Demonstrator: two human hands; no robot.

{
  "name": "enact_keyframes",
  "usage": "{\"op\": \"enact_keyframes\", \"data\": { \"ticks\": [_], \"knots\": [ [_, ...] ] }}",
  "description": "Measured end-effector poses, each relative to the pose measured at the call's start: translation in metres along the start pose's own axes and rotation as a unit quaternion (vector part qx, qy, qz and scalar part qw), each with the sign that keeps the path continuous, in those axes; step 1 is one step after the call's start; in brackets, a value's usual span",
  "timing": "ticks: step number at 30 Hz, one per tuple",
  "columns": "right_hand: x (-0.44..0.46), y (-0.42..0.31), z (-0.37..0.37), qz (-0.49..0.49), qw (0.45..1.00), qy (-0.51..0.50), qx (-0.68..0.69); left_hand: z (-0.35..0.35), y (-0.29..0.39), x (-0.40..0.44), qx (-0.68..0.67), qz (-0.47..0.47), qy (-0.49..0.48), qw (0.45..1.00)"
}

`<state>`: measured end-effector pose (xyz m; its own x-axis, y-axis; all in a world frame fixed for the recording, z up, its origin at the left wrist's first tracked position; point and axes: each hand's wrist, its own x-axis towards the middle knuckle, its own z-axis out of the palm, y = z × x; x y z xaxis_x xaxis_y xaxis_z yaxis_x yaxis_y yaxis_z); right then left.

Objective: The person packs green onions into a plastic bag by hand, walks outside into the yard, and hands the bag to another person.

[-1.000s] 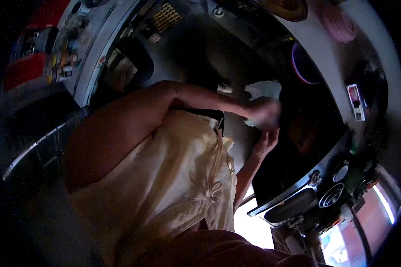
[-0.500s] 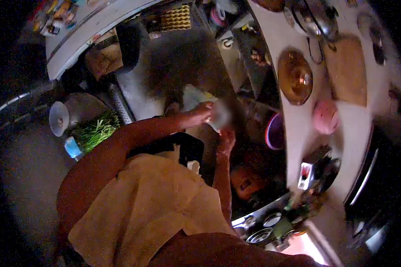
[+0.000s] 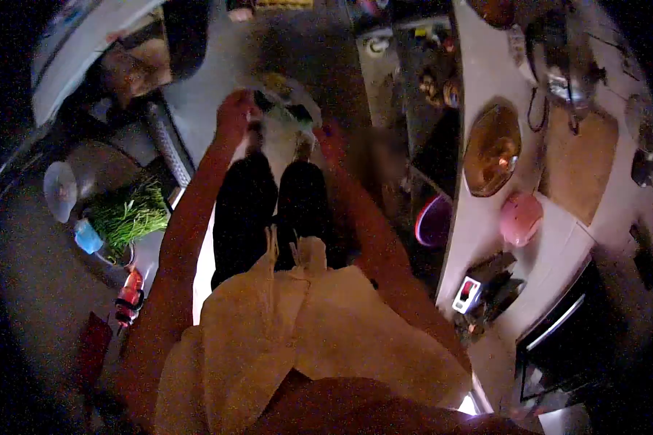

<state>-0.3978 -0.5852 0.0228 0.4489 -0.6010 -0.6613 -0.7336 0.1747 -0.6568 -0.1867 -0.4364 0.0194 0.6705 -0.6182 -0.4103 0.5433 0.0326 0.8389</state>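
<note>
In front of my legs, a pale, thin plastic bag [image 3: 308,107] with a yellowish patch is stretched between my hands. My left hand [image 3: 238,116] has its fingers closed on the bag's left side. At the lower right edge of the bag, my right hand [image 3: 330,143] is closed on it, somewhat blurred. What the bag contains, I cannot make out.
Green leafy stalks [image 3: 134,216] lie at left beside a blue item [image 3: 88,236] and a red bottle [image 3: 130,296]. On the right counter [image 3: 479,246] stand a brown glass dish [image 3: 493,148], a pink bowl [image 3: 521,218] and a wooden board [image 3: 579,167].
My hands have moved apart and forward, from close together at right to in front of my legs, spreading the bag between them. My view and body have turned; the red bottle now shows.
</note>
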Motion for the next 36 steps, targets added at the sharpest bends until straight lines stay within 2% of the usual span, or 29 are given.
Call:
{"op": "enact_keyframes", "data": {
  "ticks": [3,4,6,9,11,19,24,27,29,32,33,34,36],
  "knots": [
    [0.035,-0.005,0.010,-0.050,0.990,-0.054,0.123,0.006,-0.002,0.036,0.061,-0.020,0.115,0.991],
    [0.053,0.011,0.017,-0.027,0.992,-0.047,0.115,0.007,-0.014,0.045,0.076,-0.032,0.147,0.986],
    [0.104,0.044,0.045,0.013,0.995,-0.038,0.093,-0.021,-0.060,0.071,0.129,0.003,0.124,0.984],
    [0.155,0.115,0.080,0.007,0.997,-0.043,0.063,-0.076,-0.136,0.083,0.402,0.068,0.080,0.910],
    [0.174,0.141,0.095,0.022,0.998,-0.014,0.059,-0.101,-0.173,0.079,0.448,0.055,0.094,0.888],
    [0.189,0.199,0.128,0.052,0.997,0.057,0.026,-0.113,-0.241,0.045,0.217,-0.068,0.105,0.968],
    [0.194,0.215,0.134,0.054,0.996,0.075,0.011,-0.107,-0.260,0.042,-0.023,-0.089,0.104,0.990],
    [0.197,0.216,0.139,0.056,0.995,0.084,-0.001,-0.118,-0.276,0.046,-0.268,-0.082,0.082,0.956],
    [0.194,0.215,0.145,0.060,0.995,0.083,-0.017,-0.140,-0.308,0.048,-0.442,-0.076,0.036,0.893],
    [0.186,0.206,0.155,0.061,0.994,0.074,-0.050,-0.214,-0.413,0.029,-0.517,-0.136,-0.041,0.844],
    [0.182,0.200,0.159,0.064,0.993,0.068,-0.072,-0.207,-0.402,0.031,-0.354,-0.190,0.002,0.916],
    [0.180,0.193,0.162,0.071,0.991,0.064,-0.095,-0.199,-0.390,0.033,-0.185,-0.259,0.026,0.948],
    [0.183,0.181,0.165,0.113,0.984,0.061,-0.125,-0.174,-0.351,0.041,0.040,-0.324,0.145,0.934]
  ]
}}
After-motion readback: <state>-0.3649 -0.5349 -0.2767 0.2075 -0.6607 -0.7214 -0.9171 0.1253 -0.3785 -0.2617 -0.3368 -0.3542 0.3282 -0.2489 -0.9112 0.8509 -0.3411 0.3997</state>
